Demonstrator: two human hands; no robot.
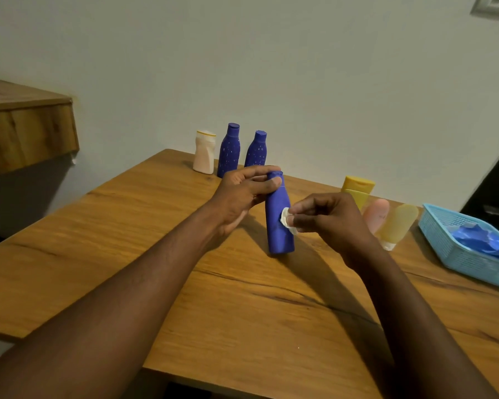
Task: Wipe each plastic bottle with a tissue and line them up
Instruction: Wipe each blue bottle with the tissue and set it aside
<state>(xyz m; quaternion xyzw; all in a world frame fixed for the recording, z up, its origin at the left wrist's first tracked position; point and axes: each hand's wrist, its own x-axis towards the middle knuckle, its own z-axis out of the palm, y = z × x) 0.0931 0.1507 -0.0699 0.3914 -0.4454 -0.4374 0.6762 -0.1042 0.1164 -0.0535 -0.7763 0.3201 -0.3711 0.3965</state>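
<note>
Near the middle of the wooden worktop (156,283) a plain blue plastic bottle (278,234) stands nearly upright, its top leaning a little toward 11 o'clock; whether its base touches the wood cannot be told. The left hand (239,197) comes in from 8 o'clock, and its fingers (260,169) curl tightly round the bottle's cap and neck, thumb pressed on the near side of the neck. The right hand (329,223) comes in from 4 o'clock, its fingers (306,203) bent close together, pinching a small crumpled white tissue (286,223) between thumb and fingertips and holding it against the bottle's right flank about halfway up. At 11 o'clock from the held bottle, close to the wall, three bottles stand upright in a row: a cream bottle (204,152), then a speckled blue bottle (229,152), then a second speckled blue bottle (256,151), each just beside the next. At 2 o'clock stands a yellow bottle (357,187); beside it, partly behind the right hand, lie a pink bottle (377,213) and a translucent yellow bottle (398,226), touching. At 3 o'clock a light blue plastic basket (444,249) holds crumpled blue material (478,240). A wooden shelf (26,131) juts from the wall at 9 o'clock
</note>
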